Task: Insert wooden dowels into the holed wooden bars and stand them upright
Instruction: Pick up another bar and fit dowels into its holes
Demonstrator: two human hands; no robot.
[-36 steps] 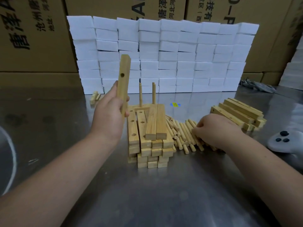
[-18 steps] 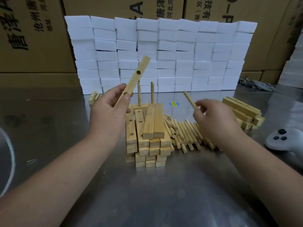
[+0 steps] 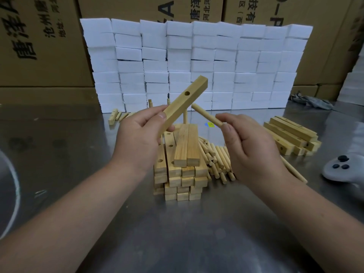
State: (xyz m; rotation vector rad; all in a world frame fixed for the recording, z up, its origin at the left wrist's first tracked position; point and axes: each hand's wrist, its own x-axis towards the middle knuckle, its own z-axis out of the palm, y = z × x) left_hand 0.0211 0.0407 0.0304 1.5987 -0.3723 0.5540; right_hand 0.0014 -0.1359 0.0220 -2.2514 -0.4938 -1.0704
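- Between our two hands — one holed bar (image 3: 183, 101), tilted, upper end pointing up and to the right; our left hand (image 3: 141, 138) grips its lower end, thumb on top and fingers curled beneath.
- Just right of that bar — one dowel (image 3: 204, 115), slanted, its lower end pinched between the thumb and fingers of our right hand (image 3: 250, 146); whether its free tip touches the bar, we cannot tell.
- Below both hands: stack of bars (image 3: 183, 166) on the metal table (image 3: 177, 233).
- Under the right hand: loose dowels (image 3: 218, 162), lying flat beside the stack.
- Right of the right hand: second pile of bars (image 3: 291, 136), with a grey controller (image 3: 342, 170) nearer us.
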